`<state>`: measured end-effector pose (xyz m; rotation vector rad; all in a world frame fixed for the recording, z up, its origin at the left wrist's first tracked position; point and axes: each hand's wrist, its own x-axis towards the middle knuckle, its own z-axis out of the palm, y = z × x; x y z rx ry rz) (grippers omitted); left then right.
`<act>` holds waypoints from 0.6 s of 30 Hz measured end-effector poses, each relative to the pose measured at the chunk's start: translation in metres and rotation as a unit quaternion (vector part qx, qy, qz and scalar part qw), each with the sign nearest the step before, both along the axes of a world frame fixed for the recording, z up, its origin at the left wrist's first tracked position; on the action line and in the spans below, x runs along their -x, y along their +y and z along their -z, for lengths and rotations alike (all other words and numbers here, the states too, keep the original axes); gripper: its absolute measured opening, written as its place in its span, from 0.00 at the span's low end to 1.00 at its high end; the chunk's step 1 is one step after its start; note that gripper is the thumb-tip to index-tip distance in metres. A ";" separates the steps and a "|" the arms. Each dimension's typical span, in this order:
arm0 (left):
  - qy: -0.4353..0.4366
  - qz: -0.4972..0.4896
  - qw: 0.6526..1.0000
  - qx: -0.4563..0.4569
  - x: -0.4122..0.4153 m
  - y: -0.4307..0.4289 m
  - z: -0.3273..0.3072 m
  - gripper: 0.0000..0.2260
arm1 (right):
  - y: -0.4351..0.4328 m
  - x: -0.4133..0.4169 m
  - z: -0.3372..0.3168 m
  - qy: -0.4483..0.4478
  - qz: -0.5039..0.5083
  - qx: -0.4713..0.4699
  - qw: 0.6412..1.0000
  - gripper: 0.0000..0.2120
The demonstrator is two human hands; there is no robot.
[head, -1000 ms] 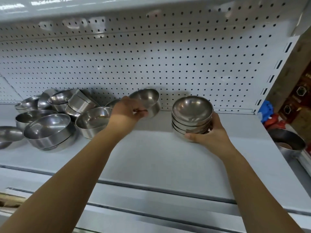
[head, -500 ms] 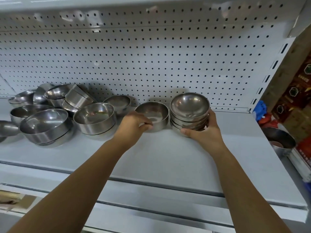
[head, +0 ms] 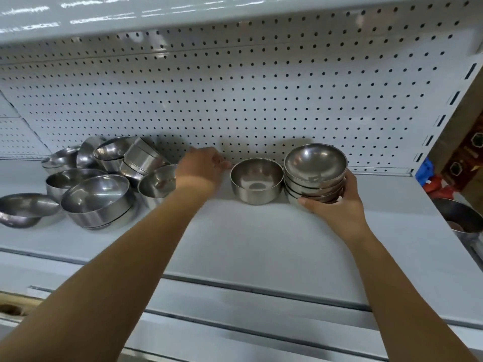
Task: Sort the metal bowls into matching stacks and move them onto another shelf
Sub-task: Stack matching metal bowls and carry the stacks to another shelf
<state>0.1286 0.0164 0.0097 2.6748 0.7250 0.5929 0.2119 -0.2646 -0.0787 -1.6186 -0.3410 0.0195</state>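
Here we look down on a pale grey metal shelf (head: pixel 261 244), smooth and matte, with a dark seam along its front edge and a lower ledge (head: pixel 235 335) of the same grey beneath it. Behind it rises a white pegboard (head: pixel 235 87) dotted with small dark holes, and the glossy underside of an upper shelf (head: pixel 156 11) caps the view. At the right edge a slotted upright (head: pixel 444 118) closes the bay.

Our right hand (head: pixel 337 205) grips a stack of shallow bowls (head: pixel 315 165) near the back right of the shelf, thumb at the front of the base and fingers curled round the far side. Just beside it on the left, touching or nearly so, a single bowl (head: pixel 257 180) with straighter walls stands upright. Our left hand (head: pixel 201 168) reaches to the back edge between that bowl and a heap of bowls (head: pixel 99 194) at the left end, some nested, some tipped on their sides. We see only the back of this hand and cannot tell whether it holds anything.

Beyond the upright lie a blue packet (head: pixel 424 171), something red (head: pixel 439 189), a further metal bowl (head: pixel 460 218) lower down, and a brown carton (head: pixel 467 158) with hexagonal emblems; its print is too blurred to read.
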 end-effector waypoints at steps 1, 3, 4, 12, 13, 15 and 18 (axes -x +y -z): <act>0.045 -0.011 0.999 -0.023 -0.007 0.009 -0.006 0.13 | 0.000 0.000 0.001 0.000 -0.001 -0.005 1.000 0.49; 0.092 -0.012 0.995 -0.040 -0.016 0.025 -0.014 0.14 | 0.000 -0.001 0.002 0.001 -0.005 -0.010 1.000 0.49; 0.106 -0.008 0.994 -0.031 -0.020 0.033 -0.015 0.14 | 0.000 -0.001 0.003 0.004 -0.006 -0.011 1.000 0.50; 0.180 0.011 0.984 -0.005 -0.049 0.060 -0.008 0.23 | 0.000 -0.003 0.002 0.013 -0.002 0.013 1.000 0.54; 0.194 0.018 0.981 -0.008 -0.052 0.060 -0.006 0.23 | 0.000 -0.003 0.002 0.011 0.002 0.018 1.000 0.54; 0.210 0.046 0.977 -0.012 -0.053 0.057 -0.003 0.21 | 0.000 -0.001 0.001 0.009 0.008 0.027 1.000 0.53; 0.212 0.069 0.974 -0.046 -0.052 0.052 0.000 0.19 | 0.001 0.002 -0.003 0.004 0.019 0.031 0.999 0.52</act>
